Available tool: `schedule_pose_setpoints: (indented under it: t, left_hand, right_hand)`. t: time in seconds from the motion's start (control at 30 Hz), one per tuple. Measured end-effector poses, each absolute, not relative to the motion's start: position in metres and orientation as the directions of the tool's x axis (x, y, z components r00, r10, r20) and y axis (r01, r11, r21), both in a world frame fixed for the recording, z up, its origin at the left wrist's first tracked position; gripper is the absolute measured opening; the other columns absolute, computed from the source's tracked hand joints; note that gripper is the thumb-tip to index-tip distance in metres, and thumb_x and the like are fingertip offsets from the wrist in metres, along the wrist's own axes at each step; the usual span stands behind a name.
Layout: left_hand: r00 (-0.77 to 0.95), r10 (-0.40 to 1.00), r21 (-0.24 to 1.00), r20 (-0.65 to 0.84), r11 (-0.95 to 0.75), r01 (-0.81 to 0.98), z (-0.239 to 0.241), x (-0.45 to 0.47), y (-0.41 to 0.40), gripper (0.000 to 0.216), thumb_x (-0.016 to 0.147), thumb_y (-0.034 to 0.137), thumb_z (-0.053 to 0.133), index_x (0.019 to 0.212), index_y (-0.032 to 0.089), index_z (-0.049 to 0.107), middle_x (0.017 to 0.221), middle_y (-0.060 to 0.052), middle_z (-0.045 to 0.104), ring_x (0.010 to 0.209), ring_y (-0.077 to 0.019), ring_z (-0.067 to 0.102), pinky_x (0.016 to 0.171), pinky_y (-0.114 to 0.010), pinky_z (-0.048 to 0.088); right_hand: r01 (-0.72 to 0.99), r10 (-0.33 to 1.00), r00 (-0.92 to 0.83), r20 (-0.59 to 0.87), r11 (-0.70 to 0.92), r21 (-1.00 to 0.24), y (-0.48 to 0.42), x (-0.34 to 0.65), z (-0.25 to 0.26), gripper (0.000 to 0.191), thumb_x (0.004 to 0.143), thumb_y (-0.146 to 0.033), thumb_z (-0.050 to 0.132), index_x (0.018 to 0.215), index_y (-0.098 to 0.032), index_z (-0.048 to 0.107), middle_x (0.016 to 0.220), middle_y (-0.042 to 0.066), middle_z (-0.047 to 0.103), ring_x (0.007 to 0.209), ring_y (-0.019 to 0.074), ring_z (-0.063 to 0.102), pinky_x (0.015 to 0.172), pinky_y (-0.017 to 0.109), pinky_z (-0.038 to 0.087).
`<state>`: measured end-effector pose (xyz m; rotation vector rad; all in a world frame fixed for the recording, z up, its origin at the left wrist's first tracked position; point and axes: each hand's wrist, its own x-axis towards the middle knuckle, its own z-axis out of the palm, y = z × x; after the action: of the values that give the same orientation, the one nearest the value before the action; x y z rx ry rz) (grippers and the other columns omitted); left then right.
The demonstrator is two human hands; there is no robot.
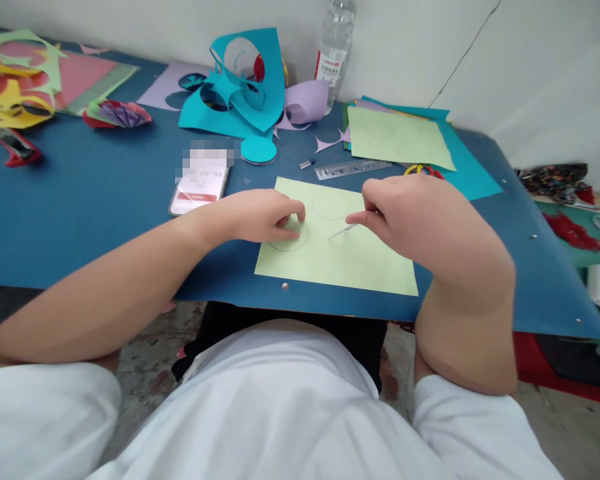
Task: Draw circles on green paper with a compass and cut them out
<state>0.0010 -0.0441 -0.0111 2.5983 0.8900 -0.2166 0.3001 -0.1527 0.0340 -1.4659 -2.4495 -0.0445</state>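
Note:
A light green sheet of paper (345, 263) lies on the blue table (90, 200) in front of me, with faint drawn circles on it. My left hand (263, 215) rests on the sheet's left part, fingers curled and pressed down on one circle. My right hand (405, 213) is closed in a pinch on a thin pen or pencil (343, 231), its tip touching the paper near the middle.
A phone (199, 190) lies left of the sheet. Behind it are a teal paper disc (259, 150), a clear ruler (353, 169), scissors with yellow and red handles (423, 171), teal cut paper (240, 93), a water bottle (335, 47) and more coloured sheets (397, 137).

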Motion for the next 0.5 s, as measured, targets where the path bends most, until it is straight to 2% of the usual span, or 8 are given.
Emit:
schedule_pose_setpoints:
  t: [0.3,0.4,0.5]
  left_hand:
    - [0.789,0.556,0.310,-0.262,-0.726,0.615,-0.008,0.001,-0.046,0.037,0.109,0.040,0.073,0.139,0.023,0.087,0.090,-0.005,0.083,0.078,-0.0275,0.073,0.074,-0.036,0.041]
    - [0.803,0.543,0.318,-0.245,-0.737,0.596,-0.009,0.001,-0.046,0.032,0.109,0.039,0.073,0.133,0.022,0.086,0.086,-0.004,0.081,0.074,-0.0272,0.070,0.072,-0.036,0.040]
    - [0.800,0.550,0.294,-0.238,-0.744,0.600,-0.008,0.002,-0.046,0.024,0.109,0.039,0.075,0.122,0.022,0.086,0.087,-0.006,0.081,0.075,-0.0274,0.071,0.071,-0.036,0.041]
  right_hand:
    - [0.854,0.847,-0.451,0.281,0.501,-0.140,-0.171,0.255,0.035,0.053,0.130,-0.054,0.064,0.086,-0.025,0.065,0.070,0.007,0.060,0.066,0.0238,0.054,0.068,0.043,0.026]
    - [0.852,0.844,-0.463,0.270,0.508,-0.129,-0.165,0.243,0.030,0.049,0.129,-0.046,0.061,0.086,-0.024,0.067,0.071,0.008,0.061,0.068,0.0239,0.053,0.069,0.042,0.026]
    - [0.865,0.852,-0.458,0.256,0.493,-0.092,-0.155,0.234,0.027,0.046,0.126,-0.046,0.063,0.086,-0.024,0.069,0.073,0.008,0.062,0.070,0.0238,0.052,0.070,0.042,0.025]
